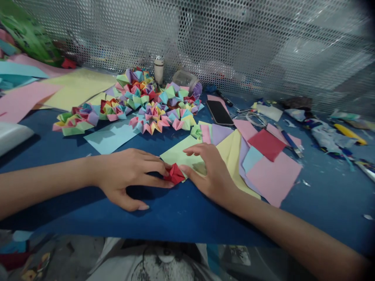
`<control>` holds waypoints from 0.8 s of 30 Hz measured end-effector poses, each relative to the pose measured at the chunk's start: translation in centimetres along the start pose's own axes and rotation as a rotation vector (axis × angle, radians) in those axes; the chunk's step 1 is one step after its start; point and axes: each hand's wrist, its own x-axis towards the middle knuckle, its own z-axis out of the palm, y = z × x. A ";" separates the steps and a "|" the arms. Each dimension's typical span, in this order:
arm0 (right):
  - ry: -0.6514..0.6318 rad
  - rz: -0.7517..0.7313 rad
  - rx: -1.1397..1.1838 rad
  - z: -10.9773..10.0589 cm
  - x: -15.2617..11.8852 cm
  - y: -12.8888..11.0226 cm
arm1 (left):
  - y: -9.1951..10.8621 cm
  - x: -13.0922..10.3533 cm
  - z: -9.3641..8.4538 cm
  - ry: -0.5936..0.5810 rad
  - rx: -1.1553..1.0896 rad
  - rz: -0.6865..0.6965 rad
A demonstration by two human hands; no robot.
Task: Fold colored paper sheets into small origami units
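Note:
A small folded red paper piece (175, 174) lies on the blue table (187, 210) near its front edge, partly over a light green sheet (178, 153). My left hand (131, 175) rests palm down, its fingers spread, with the fingertips touching the left side of the red piece. On the other side, my right hand (209, 171) is held with thumb and fingers apart; its thumb tip is at the red piece's right corner. Neither hand grips anything.
Folded multicoloured paper clusters (152, 113) stand behind my hands. A black phone (219, 112), a red square sheet (267, 144), pink sheets (272, 175) and a yellow sheet (234, 160) lie to the right. Large paper sheets (79, 86) are at the back left, before a perforated metal panel (234, 47).

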 end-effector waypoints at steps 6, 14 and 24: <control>-0.004 -0.343 0.017 -2.6 -0.3 -0.1 | -0.2 -0.1 0.0 -0.085 0.008 0.026; -0.205 -0.607 -0.127 -2.8 -0.3 0.7 | -0.1 0.0 0.0 -0.058 -0.047 0.013; -0.244 -0.674 -0.246 -2.3 -0.2 0.4 | -0.2 0.1 0.0 -0.096 -0.054 0.024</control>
